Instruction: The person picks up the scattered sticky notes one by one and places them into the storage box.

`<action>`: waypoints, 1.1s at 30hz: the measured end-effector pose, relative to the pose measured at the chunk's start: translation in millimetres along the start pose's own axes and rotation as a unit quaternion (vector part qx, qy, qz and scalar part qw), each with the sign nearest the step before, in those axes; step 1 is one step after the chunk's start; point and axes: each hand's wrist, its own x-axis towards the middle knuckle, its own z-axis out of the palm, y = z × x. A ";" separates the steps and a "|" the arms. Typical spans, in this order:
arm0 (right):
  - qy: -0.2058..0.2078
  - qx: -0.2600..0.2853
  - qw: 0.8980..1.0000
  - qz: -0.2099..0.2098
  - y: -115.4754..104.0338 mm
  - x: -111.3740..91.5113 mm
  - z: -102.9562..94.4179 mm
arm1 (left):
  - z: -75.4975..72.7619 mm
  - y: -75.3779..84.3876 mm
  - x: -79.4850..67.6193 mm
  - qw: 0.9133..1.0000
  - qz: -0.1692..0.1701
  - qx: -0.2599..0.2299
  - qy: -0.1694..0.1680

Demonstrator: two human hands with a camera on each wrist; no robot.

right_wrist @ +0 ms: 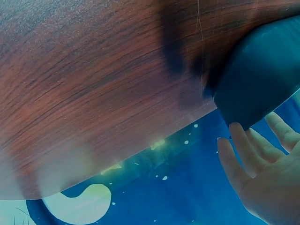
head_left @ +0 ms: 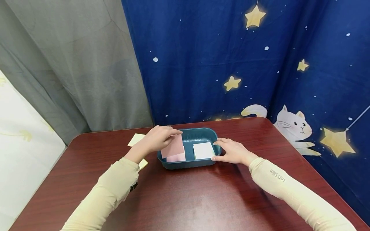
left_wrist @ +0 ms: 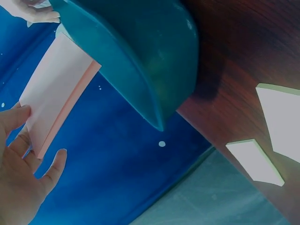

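Observation:
My left hand [head_left: 160, 138] holds a pink sticky note pad [head_left: 173, 146] tilted over the left end of a teal plastic basin [head_left: 189, 164]. The left wrist view shows the pad's [left_wrist: 58, 89] thick edge, with the thumb on one side and fingers on the other. Under it in the basin lies another pink pad [head_left: 177, 158], partly covered. White square pads [head_left: 204, 150] lie in the basin's right half. At the right end, my right hand [head_left: 232, 151] grips the rim, thumb near the front corner and fingers farther back; the right wrist view shows fingertips [right_wrist: 238, 126] at the basin's edge.
Pale yellow pads lie on the dark red wooden table [head_left: 185, 199] left of the basin: one pad [head_left: 136, 140] behind the left wrist, another pad [head_left: 143, 164] partly hidden by it. Grey and blue curtains [head_left: 202, 64] hang behind the table's far edge.

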 end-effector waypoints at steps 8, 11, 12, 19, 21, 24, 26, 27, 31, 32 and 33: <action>0.001 0.001 1.000 0.000 -0.3 -0.3 -0.1 | 9.0 -5.9 0.9 1.000 -0.010 0.001 -0.008; 0.002 0.002 1.000 -0.002 -0.4 -0.4 -0.1 | 12.2 -7.6 1.2 1.000 -0.015 -0.001 -0.010; 0.002 0.002 1.000 -0.002 -0.4 -0.4 -0.1 | 13.4 -8.1 1.4 1.000 -0.018 -0.001 -0.011; 0.004 0.002 1.000 -0.001 -0.7 -0.4 0.3 | 23.8 -13.2 1.4 0.999 -0.030 -0.005 -0.020; 0.004 0.002 1.000 -0.002 -1.1 -0.5 0.1 | 27.7 -15.0 1.1 0.999 -0.028 -0.006 -0.021; 0.003 0.002 1.000 -0.001 -1.9 -0.8 -0.6 | 32.7 -16.9 0.8 1.000 -0.024 -0.003 -0.019; 0.002 0.002 1.000 0.001 -2.1 -1.0 -1.1 | 35.1 -17.4 0.6 1.000 -0.025 -0.004 -0.019; 0.002 0.002 1.000 0.001 -2.1 -1.1 -1.1 | 36.1 -17.6 0.5 0.999 -0.025 -0.004 -0.019; 0.003 0.002 1.000 0.001 -1.4 -1.2 -0.6 | 40.3 -18.8 0.5 0.999 -0.029 -0.013 -0.021; 0.003 0.003 1.000 -0.001 -1.4 -1.1 -0.4 | 41.5 -19.3 0.6 0.999 -0.031 -0.017 -0.023; 0.002 0.003 1.000 -0.001 -1.3 -1.2 -0.3 | 42.6 -19.8 0.6 0.999 -0.034 -0.022 -0.025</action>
